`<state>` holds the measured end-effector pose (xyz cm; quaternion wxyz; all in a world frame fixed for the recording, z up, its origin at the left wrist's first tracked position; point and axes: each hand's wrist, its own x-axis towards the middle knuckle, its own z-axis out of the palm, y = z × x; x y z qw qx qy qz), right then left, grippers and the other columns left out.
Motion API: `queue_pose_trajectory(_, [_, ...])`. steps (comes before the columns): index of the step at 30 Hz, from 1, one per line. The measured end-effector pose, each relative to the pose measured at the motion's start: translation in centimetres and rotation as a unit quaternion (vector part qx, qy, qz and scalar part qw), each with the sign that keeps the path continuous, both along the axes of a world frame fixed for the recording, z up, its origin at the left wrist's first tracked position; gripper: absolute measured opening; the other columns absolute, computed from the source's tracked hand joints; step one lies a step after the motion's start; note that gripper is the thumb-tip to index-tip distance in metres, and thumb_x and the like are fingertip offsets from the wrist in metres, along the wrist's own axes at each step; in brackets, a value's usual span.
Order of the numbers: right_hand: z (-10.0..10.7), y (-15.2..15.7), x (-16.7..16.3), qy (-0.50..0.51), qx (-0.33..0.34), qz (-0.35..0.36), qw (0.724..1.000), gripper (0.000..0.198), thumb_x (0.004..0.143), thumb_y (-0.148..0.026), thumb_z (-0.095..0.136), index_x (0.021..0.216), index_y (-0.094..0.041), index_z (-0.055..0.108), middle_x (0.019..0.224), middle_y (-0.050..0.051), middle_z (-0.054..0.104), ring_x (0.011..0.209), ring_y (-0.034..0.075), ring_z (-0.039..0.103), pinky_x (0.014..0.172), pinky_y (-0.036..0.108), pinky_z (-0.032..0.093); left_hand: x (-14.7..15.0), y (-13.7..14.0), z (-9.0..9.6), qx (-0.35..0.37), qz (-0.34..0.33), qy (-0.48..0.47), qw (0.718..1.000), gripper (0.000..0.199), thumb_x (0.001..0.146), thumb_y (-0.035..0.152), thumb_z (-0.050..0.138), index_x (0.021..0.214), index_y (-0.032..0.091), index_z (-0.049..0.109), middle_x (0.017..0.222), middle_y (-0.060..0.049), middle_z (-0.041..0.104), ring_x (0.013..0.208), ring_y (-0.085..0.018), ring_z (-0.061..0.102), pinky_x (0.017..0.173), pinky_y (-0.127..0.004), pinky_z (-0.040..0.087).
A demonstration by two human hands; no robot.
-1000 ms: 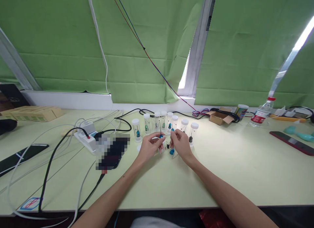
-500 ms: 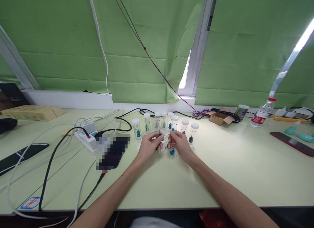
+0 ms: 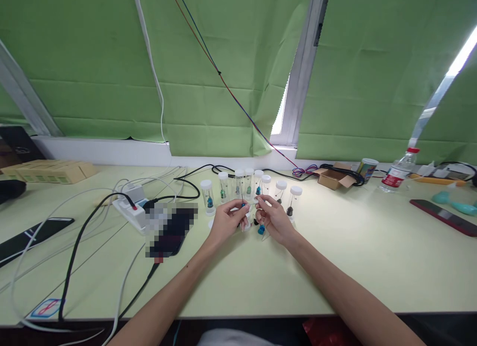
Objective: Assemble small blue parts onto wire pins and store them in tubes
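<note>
My left hand point(image 3: 228, 220) is closed in a pinch on a small blue piece with a thin dark stem point(image 3: 243, 205), which points upward. Just across from it, my right hand point(image 3: 275, 219) has thumb and fingers pressed together; what lies in them is too small to make out. Behind both hands stand several clear tubes with white caps, among them a left-hand tube point(image 3: 207, 197) with a blue piece inside and a right-hand tube point(image 3: 294, 202) with a dark one. A loose blue piece point(image 3: 261, 229) lies on the table below my right fingers.
Left of my hands are a black phone point(image 3: 181, 231) on a cable and a white power strip point(image 3: 130, 212) among tangled cords. An opened cardboard box point(image 3: 333, 178), a water bottle point(image 3: 398, 173) and a dark red phone point(image 3: 443, 216) sit on the right.
My right fingertips have shifted slightly left, and the blue bit that showed at them no longer shows. The left hand stays nearly still with its blue piece.
</note>
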<state>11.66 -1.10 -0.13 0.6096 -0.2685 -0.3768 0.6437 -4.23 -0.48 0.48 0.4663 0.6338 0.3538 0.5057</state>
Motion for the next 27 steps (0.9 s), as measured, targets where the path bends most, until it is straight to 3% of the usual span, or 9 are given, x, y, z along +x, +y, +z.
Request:
queue_pose_trajectory(13, [-0.41,0.27,0.09,0.030,-0.016,0.004,0.999,0.036,0.065,-0.038,0.085,0.084,-0.016,0.063,0.067,-0.004,0.058,0.048,0.006,0.050,0.045,0.021,0.037,0.18,-0.47,0.07,0.024,0.019,0.019,0.999,0.031,0.078,0.043,0.070,0.091,0.016,0.065,0.056,0.002,0.059,0.047,-0.011,0.053,0.052,-0.025,0.046])
queue_pose_trajectory(27, [-0.32,0.21,-0.09,0.028,-0.021,0.004,0.999,0.038,0.064,-0.040,0.085,0.067,-0.017,0.055,0.064,-0.004,0.055,0.049,0.006,0.047,0.047,0.021,0.037,0.16,-0.51,0.13,0.013,0.030,0.025,0.999,0.033,0.075,0.045,0.072,0.089,0.016,0.066,0.056,0.001,0.059,0.047,-0.012,0.053,0.052,-0.025,0.046])
